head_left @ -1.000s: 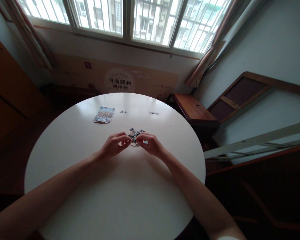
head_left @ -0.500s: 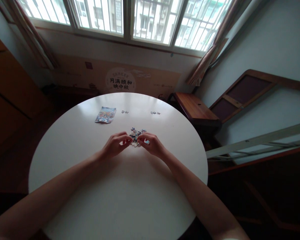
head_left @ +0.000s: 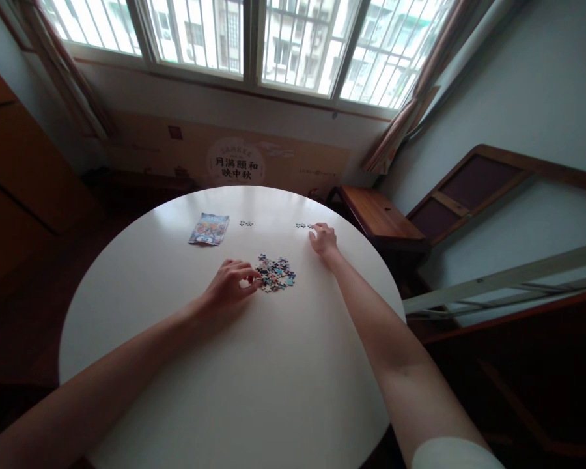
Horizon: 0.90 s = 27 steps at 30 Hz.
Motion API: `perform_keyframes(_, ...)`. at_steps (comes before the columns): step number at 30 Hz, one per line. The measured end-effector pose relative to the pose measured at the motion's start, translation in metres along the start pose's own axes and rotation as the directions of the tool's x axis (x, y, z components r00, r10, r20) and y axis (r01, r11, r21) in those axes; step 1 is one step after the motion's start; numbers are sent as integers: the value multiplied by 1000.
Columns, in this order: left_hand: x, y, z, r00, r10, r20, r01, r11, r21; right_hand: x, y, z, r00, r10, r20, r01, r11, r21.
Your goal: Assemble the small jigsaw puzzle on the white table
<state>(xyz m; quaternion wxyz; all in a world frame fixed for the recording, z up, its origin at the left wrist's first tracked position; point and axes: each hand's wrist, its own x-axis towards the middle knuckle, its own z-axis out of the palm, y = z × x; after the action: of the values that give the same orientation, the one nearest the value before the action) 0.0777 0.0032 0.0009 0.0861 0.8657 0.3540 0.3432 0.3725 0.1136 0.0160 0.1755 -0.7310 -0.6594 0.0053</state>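
A small heap of coloured jigsaw pieces (head_left: 275, 273) lies near the middle of the round white table (head_left: 254, 378). My left hand (head_left: 231, 283) rests on the table at the heap's left edge, its fingers curled and pinched at the nearest pieces. My right hand (head_left: 323, 239) is stretched out to the far right, fingers bent, touching a short joined strip of pieces (head_left: 303, 226). Another short strip (head_left: 246, 223) lies further left, and a small printed picture card (head_left: 209, 228) sits beyond my left hand.
A wooden bench (head_left: 378, 218) stands just past the table's right edge. A framed wooden panel (head_left: 473, 182) and a long white rail (head_left: 498, 277) lean against the right wall. A barred window (head_left: 254, 39) and a cardboard sheet with printed characters (head_left: 234, 163) are behind the table.
My right hand left the heap and reached out to the far right strip of pieces. My left hand stayed by the heap. The camera tipped slightly.
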Motion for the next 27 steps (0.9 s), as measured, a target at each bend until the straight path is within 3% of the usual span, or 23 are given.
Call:
perform_keyframes(5,0,0,0,999,-41,8,41,999,-10,5,-1,5,991,-49,121,58,995,-76)
perform_keyframes(10,1,1,0,999,-45,4,45,999,-15,-12,-6,-4,995,-12,96,24,992,-124)
perform_keyframes(13,2,1,1,996,-79,-31,78,996,-40,-25,-17,-5,991,-107,85,114,990,-80)
perform_keyframes(19,4,-5,0,969,-227,-102,203,958,-204,-18,-61,8,934,-266,240,258,964,62)
perform_keyframes(27,5,-4,-2,953,-277,-118,242,938,-246,8,-128,31,903,-302,307,309,951,29)
